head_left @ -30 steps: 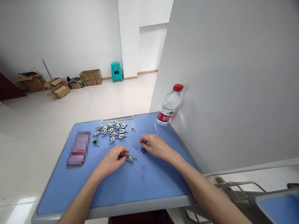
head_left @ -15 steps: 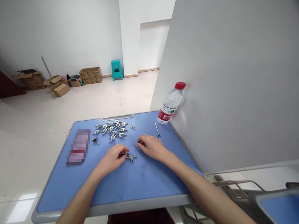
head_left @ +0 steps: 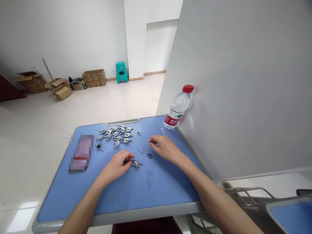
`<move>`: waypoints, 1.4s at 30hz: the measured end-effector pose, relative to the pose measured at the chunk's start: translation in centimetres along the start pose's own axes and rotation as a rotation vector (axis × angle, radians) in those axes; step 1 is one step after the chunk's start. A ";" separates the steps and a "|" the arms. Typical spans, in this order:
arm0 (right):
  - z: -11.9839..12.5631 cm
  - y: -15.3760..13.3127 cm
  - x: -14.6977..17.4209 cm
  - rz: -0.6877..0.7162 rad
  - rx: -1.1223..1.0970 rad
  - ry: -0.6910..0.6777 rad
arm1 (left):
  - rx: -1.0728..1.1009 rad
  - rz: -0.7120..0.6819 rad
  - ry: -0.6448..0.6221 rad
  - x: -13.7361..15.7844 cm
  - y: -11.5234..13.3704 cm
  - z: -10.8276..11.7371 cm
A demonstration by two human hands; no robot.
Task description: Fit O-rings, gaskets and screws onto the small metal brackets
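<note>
Right hand [head_left: 165, 148] shifted back, uncovering black rubber rings [head_left: 149, 156]

Both forearms are bare, with no sleeves in view. The left hand [head_left: 116, 166] and right hand [head_left: 166, 148] wear no gloves, rings or watch.

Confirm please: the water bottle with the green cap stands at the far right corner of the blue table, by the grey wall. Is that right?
Not quite. In the head view the water bottle has a red cap, not a green one. The rest holds: it stands at the far right corner of the blue table, by the grey wall.
</note>
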State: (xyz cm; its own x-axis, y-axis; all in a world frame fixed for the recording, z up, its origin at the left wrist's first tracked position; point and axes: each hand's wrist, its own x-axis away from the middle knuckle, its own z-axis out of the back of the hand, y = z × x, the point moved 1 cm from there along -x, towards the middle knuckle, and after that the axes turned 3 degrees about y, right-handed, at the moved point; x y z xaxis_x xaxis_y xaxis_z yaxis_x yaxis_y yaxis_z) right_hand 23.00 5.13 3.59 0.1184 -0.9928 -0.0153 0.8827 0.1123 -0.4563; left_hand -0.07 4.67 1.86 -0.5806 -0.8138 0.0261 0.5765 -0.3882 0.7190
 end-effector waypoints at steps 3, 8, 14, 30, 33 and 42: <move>0.3 0.1 0.2 0.016 -0.001 -0.032 | 0.001 0.001 0.001 0.0 0.0 0.0; 0.6 -0.1 0.7 0.103 -0.014 -0.154 | -0.003 0.007 0.001 0.1 0.0 0.1; -0.3 -0.4 1.0 0.108 0.045 -0.198 | -0.001 -0.004 0.000 0.0 0.0 0.1; -0.8 -0.3 0.6 0.041 0.086 -0.231 | -0.009 0.003 -0.005 0.0 0.1 0.1; -0.8 -0.2 0.5 0.031 0.081 -0.224 | -0.010 0.004 0.000 0.0 0.1 0.1; -0.7 0.1 0.5 0.032 0.033 -0.168 | -0.008 0.007 0.004 0.1 0.0 0.1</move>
State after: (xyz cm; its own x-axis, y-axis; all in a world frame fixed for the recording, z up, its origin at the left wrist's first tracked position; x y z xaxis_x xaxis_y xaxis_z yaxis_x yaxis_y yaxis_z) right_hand 22.84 4.60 2.94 0.2185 -0.9683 0.1213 0.8914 0.1475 -0.4285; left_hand -0.19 4.65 1.88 -0.5743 -0.8182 0.0284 0.5851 -0.3859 0.7133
